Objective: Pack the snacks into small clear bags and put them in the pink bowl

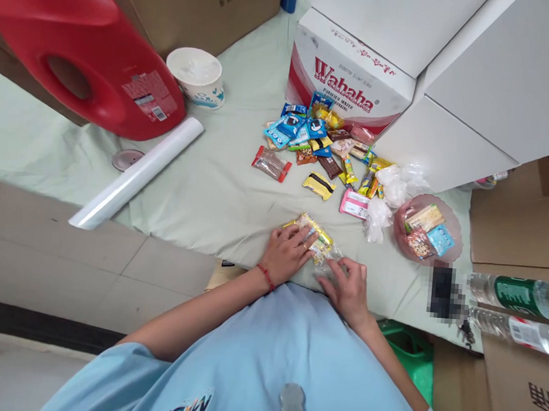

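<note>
At the near edge of the cloth-covered table lies a clear plastic bag with yellow snack packets (pixel 323 240) in it. My left hand (pixel 288 252), with a red cord bracelet, rests flat over it with the fingers stretched out. At the bag's near right end, my right hand (pixel 349 289) has its thumb and index finger at the crinkled clear plastic. Beyond my hands is a pile of wrapped snacks (pixel 320 139). A yellow packet (pixel 319 185), a red-ended packet (pixel 271 163) and a pink packet (pixel 354 203) lie in front of it.
A pink bowl (pixel 457 236) holds a few snacks, beside crumpled clear bags (pixel 378 219). Bottles (pixel 514 294) lie at right. A white roll (pixel 137 172), red jug (pixel 122 92) and paper cup (pixel 207 92) are at left. A Wahaha carton (pixel 309 62) stands behind.
</note>
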`<state>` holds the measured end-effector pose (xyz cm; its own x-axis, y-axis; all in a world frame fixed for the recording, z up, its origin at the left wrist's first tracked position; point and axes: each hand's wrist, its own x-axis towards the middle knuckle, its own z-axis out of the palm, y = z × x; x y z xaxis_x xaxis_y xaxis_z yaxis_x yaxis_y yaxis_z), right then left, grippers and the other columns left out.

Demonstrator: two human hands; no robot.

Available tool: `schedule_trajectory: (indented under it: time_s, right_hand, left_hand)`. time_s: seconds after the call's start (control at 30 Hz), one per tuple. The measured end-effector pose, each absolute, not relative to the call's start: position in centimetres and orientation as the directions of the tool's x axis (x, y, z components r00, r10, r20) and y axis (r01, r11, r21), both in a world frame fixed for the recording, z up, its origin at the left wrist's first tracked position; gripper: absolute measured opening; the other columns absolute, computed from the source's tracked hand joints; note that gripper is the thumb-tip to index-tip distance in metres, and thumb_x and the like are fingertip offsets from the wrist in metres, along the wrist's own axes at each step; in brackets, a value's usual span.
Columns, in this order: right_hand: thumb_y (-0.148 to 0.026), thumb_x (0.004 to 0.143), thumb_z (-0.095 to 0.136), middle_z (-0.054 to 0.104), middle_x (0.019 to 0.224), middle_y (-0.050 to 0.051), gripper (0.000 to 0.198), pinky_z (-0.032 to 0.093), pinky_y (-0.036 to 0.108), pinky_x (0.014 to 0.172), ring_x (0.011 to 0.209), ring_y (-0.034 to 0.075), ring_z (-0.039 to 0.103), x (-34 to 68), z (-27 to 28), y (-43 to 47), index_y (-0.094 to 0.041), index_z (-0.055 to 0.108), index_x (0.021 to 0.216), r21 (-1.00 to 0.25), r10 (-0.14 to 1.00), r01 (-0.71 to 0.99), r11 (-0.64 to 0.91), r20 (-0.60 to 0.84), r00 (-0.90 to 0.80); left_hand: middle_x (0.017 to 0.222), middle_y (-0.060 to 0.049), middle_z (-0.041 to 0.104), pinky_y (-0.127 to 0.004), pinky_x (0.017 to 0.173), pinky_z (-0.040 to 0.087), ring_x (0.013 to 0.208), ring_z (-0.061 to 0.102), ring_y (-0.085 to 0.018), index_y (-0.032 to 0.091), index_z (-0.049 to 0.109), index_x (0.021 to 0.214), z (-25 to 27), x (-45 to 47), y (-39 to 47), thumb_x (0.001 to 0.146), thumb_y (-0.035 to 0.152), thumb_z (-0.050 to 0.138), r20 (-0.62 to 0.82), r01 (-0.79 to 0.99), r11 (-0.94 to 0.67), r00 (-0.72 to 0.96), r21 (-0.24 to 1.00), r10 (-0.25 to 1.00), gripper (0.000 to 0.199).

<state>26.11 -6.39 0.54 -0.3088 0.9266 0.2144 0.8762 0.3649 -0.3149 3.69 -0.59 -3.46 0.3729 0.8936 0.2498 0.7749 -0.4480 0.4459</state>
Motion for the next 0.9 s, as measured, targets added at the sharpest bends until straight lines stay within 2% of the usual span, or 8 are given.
schedule_trajectory:
  time_s: [0.17,0.3,0.37,0.43,0.57,0.7,0.8,0.9]
  right_hand:
    - [-0.033,0.099,0.058,0.058,0.095,0.007,0.018,0.047,0.042,0.087,0.095,0.025,0.053,26.5,-0.5,-5.5,-0.022,0.072,0.095,-0.453,0.969,0.873,0.182,0.233,-0.081]
    - [-0.038,0.097,0.058,0.057,0.095,0.006,0.022,0.049,0.040,0.083,0.092,0.024,0.056,28.2,-1.5,-5.8,-0.021,0.065,0.085,-0.597,0.992,0.802,-0.033,0.076,0.097]
    - [-0.040,0.096,0.058,0.058,0.099,0.007,0.022,0.050,0.039,0.082,0.089,0.023,0.057,28.4,-1.8,-5.8,-0.021,0.064,0.089,-0.619,0.990,0.781,-0.081,0.044,0.138]
    - [-0.043,0.096,0.059,0.059,0.107,0.009,0.026,0.051,0.040,0.082,0.089,0.023,0.057,28.1,-1.9,-5.5,-0.019,0.064,0.105,-0.629,0.982,0.771,-0.099,0.062,0.177]
    - [-0.049,0.092,0.068,0.062,0.117,0.011,0.058,0.051,0.045,0.092,0.103,0.027,0.057,27.0,-1.5,-4.8,-0.021,0.055,0.141,-0.623,0.990,0.782,0.001,0.113,0.089]
    - [-0.030,0.100,0.061,0.061,0.102,0.007,0.024,0.051,0.040,0.087,0.100,0.024,0.055,26.7,-0.8,-5.0,-0.027,0.074,0.119,-0.569,0.964,0.795,0.210,0.258,-0.070]
    - [-0.018,0.099,0.058,0.060,0.099,0.007,0.026,0.049,0.038,0.084,0.096,0.023,0.052,27.0,-0.6,-5.5,-0.029,0.079,0.111,-0.417,0.905,0.838,0.351,0.380,-0.190]
    - [-0.012,0.098,0.058,0.064,0.096,0.007,0.032,0.048,0.039,0.084,0.095,0.023,0.051,27.3,-0.8,-6.1,-0.031,0.079,0.113,-0.312,0.869,0.835,0.452,0.364,-0.334]
  left_hand:
    - [0.152,-0.007,0.058,-0.050,0.095,0.037,0.125,0.052,-0.033,0.029,0.057,0.147,-2.7,3.5,-0.7,0.101,0.047,0.052,0.232,0.774,-0.441,0.375,0.455,0.897,0.049]
    - [0.151,-0.008,0.059,-0.051,0.094,0.037,0.125,0.052,-0.033,0.027,0.059,0.146,-2.5,3.8,-0.7,0.099,0.050,0.055,0.240,0.773,-0.436,0.364,0.461,0.900,0.052]
    - [0.148,-0.009,0.062,-0.050,0.093,0.037,0.123,0.052,-0.033,0.028,0.062,0.142,-2.6,4.2,-0.6,0.100,0.048,0.055,0.240,0.784,-0.411,0.336,0.465,0.911,0.047]
    - [0.145,-0.009,0.064,-0.048,0.090,0.037,0.122,0.053,-0.033,0.028,0.066,0.138,-2.6,4.6,-0.6,0.100,0.047,0.055,0.233,0.799,-0.380,0.304,0.466,0.924,0.043]
    - [0.142,-0.007,0.066,-0.048,0.088,0.036,0.120,0.053,-0.032,0.029,0.069,0.133,-2.6,5.0,-0.5,0.101,0.047,0.055,0.223,0.812,-0.361,0.288,0.458,0.931,0.039]
    - [0.142,-0.007,0.066,-0.048,0.088,0.037,0.120,0.053,-0.032,0.030,0.068,0.135,-2.9,4.9,-0.4,0.099,0.049,0.057,0.220,0.800,-0.354,0.281,0.484,0.934,0.041]
    - [0.143,-0.008,0.065,-0.049,0.089,0.037,0.121,0.052,-0.033,0.028,0.067,0.137,-2.9,4.8,-0.5,0.098,0.046,0.059,0.229,0.776,-0.355,0.273,0.522,0.934,0.043]
    - [0.141,-0.009,0.066,-0.049,0.092,0.037,0.121,0.051,-0.033,0.028,0.069,0.133,-2.6,4.8,-0.5,0.097,0.047,0.060,0.241,0.754,-0.336,0.239,0.564,0.940,0.042]
